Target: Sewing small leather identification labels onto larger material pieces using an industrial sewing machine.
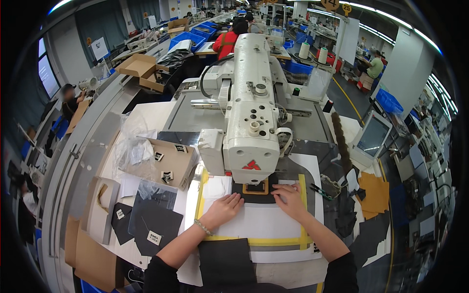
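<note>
A black fabric piece (258, 198) lies on the white work plate under the head of a large white industrial sewing machine (254, 97). A gold-brown rectangular clamp frame (255, 188) rests on this piece, below the needle area, which is too small to make out. My left hand (223, 210) lies flat with its fingertips at the piece's left edge. At its right edge, my right hand (289, 201) rests with fingers stretched and slightly bent. Neither hand appears to grip anything. Yellow tape (273, 241) borders the white plate.
A cardboard tray (168, 161) with small labels stands at left, near dark pieces bearing white labels (154, 238). A black sheet (226, 263) lies in front. Small snips (321, 192), tan pieces (373, 195) and a control screen (372, 136) are at right. Other people work farther back.
</note>
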